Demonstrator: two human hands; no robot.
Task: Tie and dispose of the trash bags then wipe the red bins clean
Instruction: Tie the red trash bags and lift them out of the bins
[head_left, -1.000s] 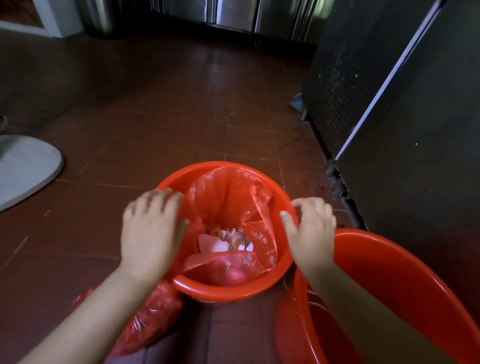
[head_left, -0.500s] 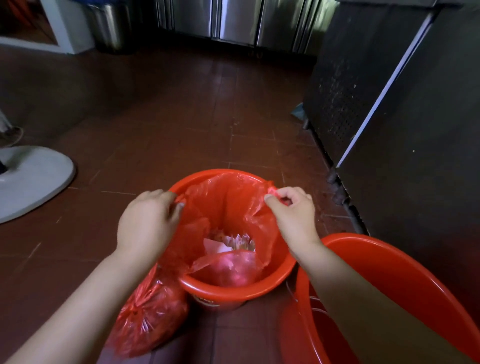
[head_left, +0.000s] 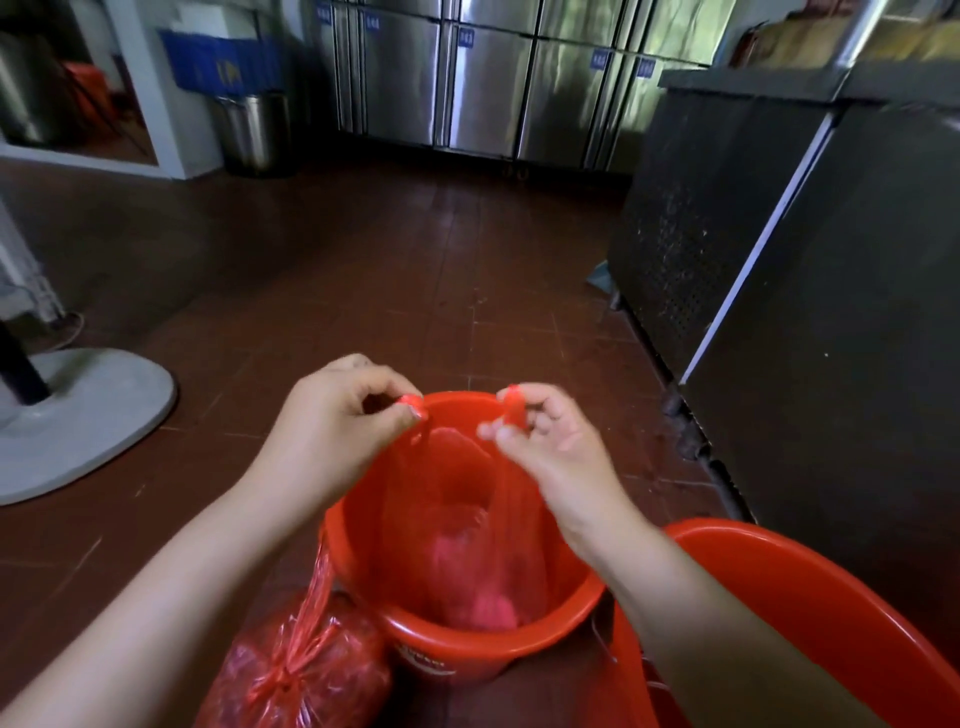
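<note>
Left hand (head_left: 332, 415) and right hand (head_left: 545, 441) each pinch one gathered handle of the thin red plastic trash bag (head_left: 467, 545), which hangs between and below them inside the round red plastic bin (head_left: 452, 649). To tie well: draw both handles level, cross them above the bin, and cinch close to the contents. A knotted red bag (head_left: 296, 670) lies below the left forearm.

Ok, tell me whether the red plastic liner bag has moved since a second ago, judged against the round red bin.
Yes. The red plastic liner bag has been pulled up off the round red bin rim and gathered above it.
</note>
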